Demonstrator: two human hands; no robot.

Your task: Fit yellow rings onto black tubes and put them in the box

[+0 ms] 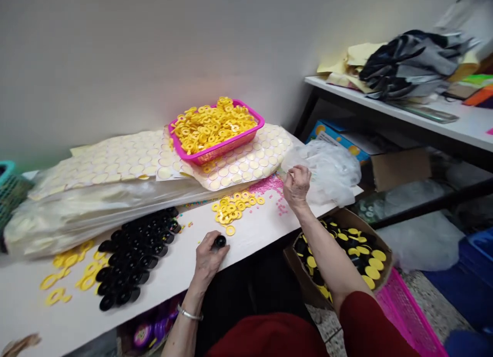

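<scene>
Near the table's front edge, my left hand [208, 255] grips a small round black cup [220, 241], its open top facing up. My right hand [298, 184] is held beside a crumpled clear plastic bag [327, 167], over scattered tiny pink beads [271, 185]. Its fingers are curled together, and whatever may be between them is hidden. A loose pile of yellow rings [231, 208] with small tabs lies between the two hands. Left of my left hand, many more black cups [131, 259] stand in close rows, with other yellow rings [88, 275] beside them.
A pink basket [225, 146] heaped with yellow rings rests on sheets of round stickers [129, 151] along the wall. Below the table's right end, a cardboard box [385, 228] holds black pieces with yellow discs. A higher white shelf [408, 113] stands at right.
</scene>
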